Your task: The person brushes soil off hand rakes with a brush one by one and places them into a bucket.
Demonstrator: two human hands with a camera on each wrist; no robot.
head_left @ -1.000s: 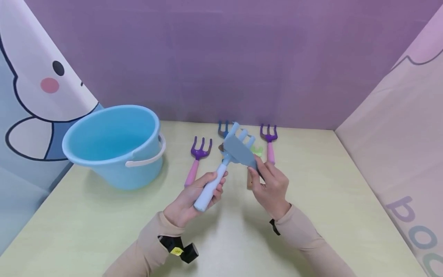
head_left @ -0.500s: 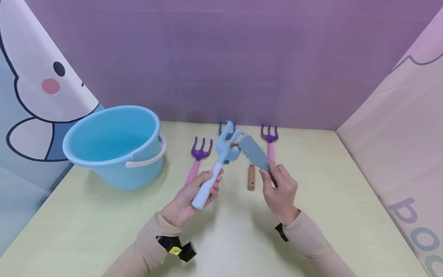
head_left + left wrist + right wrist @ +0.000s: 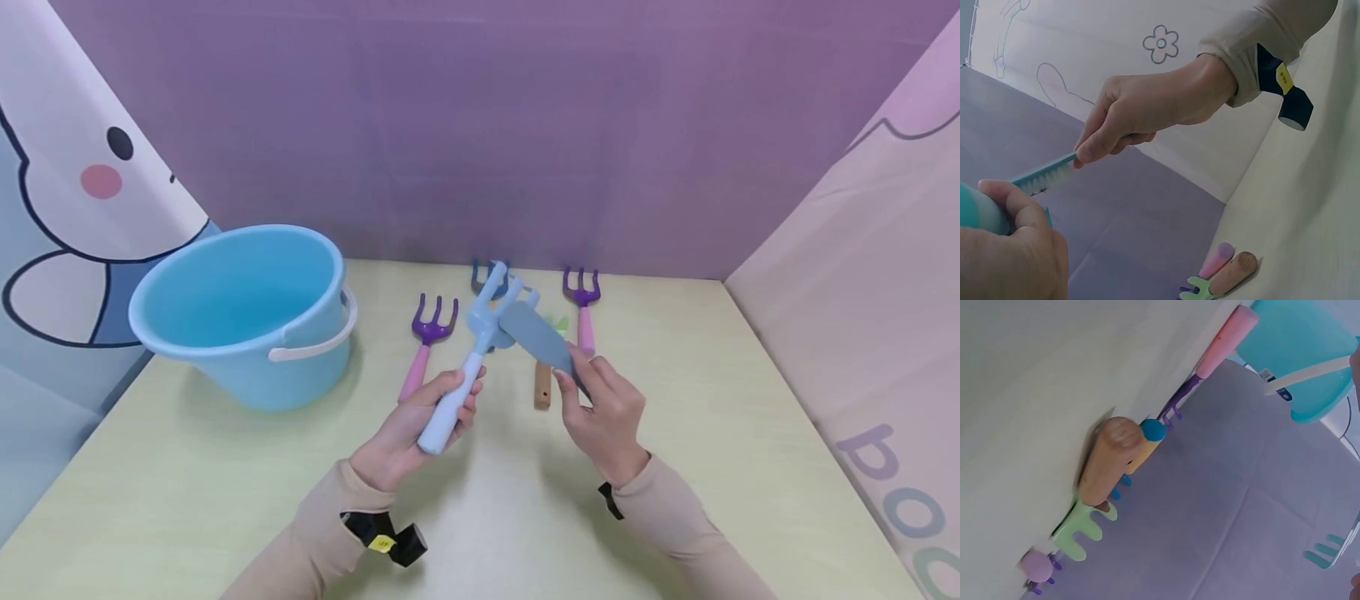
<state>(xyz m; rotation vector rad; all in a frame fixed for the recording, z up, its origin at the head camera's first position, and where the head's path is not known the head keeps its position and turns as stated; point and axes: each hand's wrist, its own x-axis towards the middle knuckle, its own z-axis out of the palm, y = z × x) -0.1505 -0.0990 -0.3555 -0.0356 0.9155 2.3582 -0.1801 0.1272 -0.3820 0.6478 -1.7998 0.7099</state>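
Note:
My left hand (image 3: 397,433) grips the handle of a light blue hand rake (image 3: 486,321), its tines pointing up and away. In my right hand (image 3: 606,412) is a grey-blue brush (image 3: 534,333), pinched between thumb and fingers. White bristles show under the brush (image 3: 1047,174) in the left wrist view, facing the rake. The brush head overlaps the rake's tines in the head view. Whether the bristles touch them is not clear. A brown speck sits by the bristles. Only some rake tines (image 3: 1322,555) appear in the right wrist view, at its right edge.
A blue bucket (image 3: 277,375) with a white handle stands at the left. Purple rakes with pink handles lie on the table at left (image 3: 431,332) and right (image 3: 582,297). Between them are a blue rake (image 3: 480,282) and a green rake with a wooden handle (image 3: 542,387). A purple backdrop (image 3: 480,142) rises behind.
My right hand drew the brush right and down off the rake's tines, then brought it slightly back left over them. My left hand lowered the rake a little, then held it nearly still.

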